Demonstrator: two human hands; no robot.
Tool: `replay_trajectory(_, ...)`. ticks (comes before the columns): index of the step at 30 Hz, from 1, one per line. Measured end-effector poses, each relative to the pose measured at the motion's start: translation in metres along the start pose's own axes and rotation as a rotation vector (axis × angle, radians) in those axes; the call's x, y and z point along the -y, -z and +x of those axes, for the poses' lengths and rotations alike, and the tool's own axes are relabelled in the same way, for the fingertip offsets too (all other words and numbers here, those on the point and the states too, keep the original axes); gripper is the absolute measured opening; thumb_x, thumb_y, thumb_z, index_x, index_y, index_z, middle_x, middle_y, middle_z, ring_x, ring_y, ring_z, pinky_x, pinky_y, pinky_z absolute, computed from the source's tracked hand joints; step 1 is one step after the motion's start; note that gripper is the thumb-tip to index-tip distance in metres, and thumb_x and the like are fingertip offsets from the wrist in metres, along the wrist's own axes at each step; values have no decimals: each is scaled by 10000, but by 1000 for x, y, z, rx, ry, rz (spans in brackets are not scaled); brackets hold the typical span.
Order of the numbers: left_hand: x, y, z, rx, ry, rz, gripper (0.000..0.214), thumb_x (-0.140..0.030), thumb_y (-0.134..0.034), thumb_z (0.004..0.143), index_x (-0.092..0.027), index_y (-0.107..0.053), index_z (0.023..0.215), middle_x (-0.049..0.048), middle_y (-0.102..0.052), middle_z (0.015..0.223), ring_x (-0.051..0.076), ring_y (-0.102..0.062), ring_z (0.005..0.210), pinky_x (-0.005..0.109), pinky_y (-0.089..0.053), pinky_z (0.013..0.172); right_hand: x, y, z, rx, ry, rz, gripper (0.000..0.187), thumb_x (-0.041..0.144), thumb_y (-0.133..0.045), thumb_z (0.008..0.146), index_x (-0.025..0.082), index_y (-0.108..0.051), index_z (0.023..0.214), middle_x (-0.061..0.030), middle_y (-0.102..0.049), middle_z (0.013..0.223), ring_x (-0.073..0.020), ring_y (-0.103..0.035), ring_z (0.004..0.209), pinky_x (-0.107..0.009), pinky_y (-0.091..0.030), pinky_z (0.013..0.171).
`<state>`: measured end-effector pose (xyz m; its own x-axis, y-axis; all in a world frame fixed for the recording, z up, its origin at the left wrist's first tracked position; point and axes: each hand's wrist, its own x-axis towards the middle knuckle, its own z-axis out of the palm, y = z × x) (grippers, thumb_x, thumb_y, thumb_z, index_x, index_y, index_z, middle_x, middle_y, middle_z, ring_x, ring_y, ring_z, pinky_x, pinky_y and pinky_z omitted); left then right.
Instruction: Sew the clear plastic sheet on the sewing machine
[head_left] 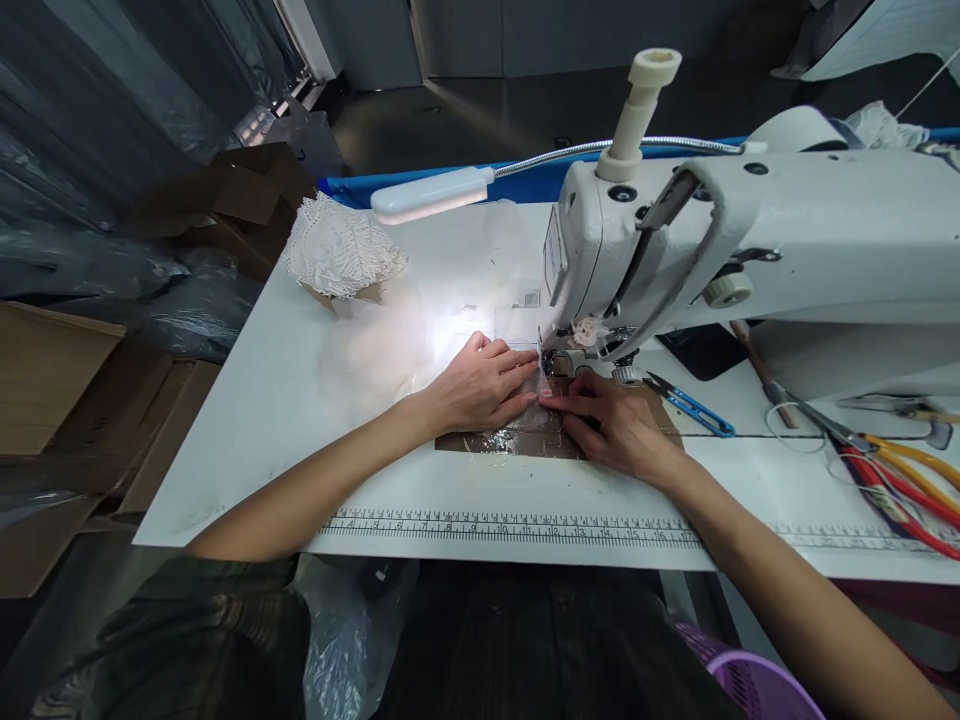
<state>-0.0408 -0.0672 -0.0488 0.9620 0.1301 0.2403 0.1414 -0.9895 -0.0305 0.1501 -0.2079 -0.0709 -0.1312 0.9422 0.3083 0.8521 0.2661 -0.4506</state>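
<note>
My left hand (480, 385) lies flat on thin, pale see-through fabric (390, 345), fingers stretched toward the needle of a white sewing machine (750, 230). My right hand (619, 420) rests just right of it, fingers pressed down on the same fabric in front of the presser foot (553, 362). The fingertips of both hands almost meet below the needle. A brown plate (510, 440) shows under the fabric.
A gooseneck lamp (431, 192) lights the work. A roll of white lace (337, 250) sits back left. Blue thread snips (694, 405) and red and yellow scissors (900, 480) lie at right. A ruler strip (510, 525) runs along the table's front edge. Cardboard boxes (52, 370) stand at left.
</note>
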Motion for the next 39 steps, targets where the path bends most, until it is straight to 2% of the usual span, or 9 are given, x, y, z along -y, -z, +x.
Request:
replay_trajectory(6, 2, -3, 7, 42, 29, 18, 411, -409, -399, 978, -131, -621, 1186, 124, -597, 1292, 248, -529, 902, 405, -357, 742, 0, 0, 0, 24, -41, 1, 336, 216, -524, 872, 272, -716, 1143, -65, -658, 945, -178, -611, 783, -307, -477, 705)
replay_trajectory(15, 0, -11, 1, -42, 127, -176, 405, -408, -459, 953, -147, -604, 1227, 95, -597, 1314, 250, -524, 1005, 435, -380, 866, 1, 1, 0, 4, -38, 8, 338, 215, -515, 878, 253, -713, 1148, -75, -660, 974, -181, -619, 788, -306, -479, 687)
replay_trajectory(18, 0, -11, 1, -35, 145, -209, 402, -406, -471, 944, -153, -607, 1225, 87, -595, 1320, 245, -520, 1007, 432, -378, 872, 2, 1, 0, 4, -36, 18, 332, 222, -516, 882, 268, -713, 1145, -72, -658, 982, -185, -622, 810, -309, -482, 693)
replay_trajectory(33, -2, -8, 2, 46, 122, -147, 436, -401, -387, 978, -159, -567, 1292, 106, -534, 1384, 266, -486, 1019, 440, -350, 872, 5, 4, 1, 72, -98, 5, 361, 218, -491, 883, 273, -697, 1174, -60, -651, 982, -180, -631, 804, -325, -505, 737)
replay_trajectory(36, -2, -6, 1, 22, 114, -121, 435, -404, -391, 981, -146, -557, 1289, 122, -523, 1388, 271, -497, 1023, 445, -368, 871, 6, 5, 2, 70, -108, 10, 360, 217, -495, 885, 282, -695, 1177, -56, -655, 969, -178, -637, 820, -318, -507, 750)
replay_trajectory(39, 0, -3, -2, -59, 57, -120, 376, -378, -424, 974, -147, -589, 1221, 127, -574, 1315, 259, -524, 1037, 433, -398, 870, 7, 5, 2, 59, -116, 8, 348, 216, -497, 885, 289, -706, 1153, -55, -661, 990, -176, -640, 828, -319, -512, 758)
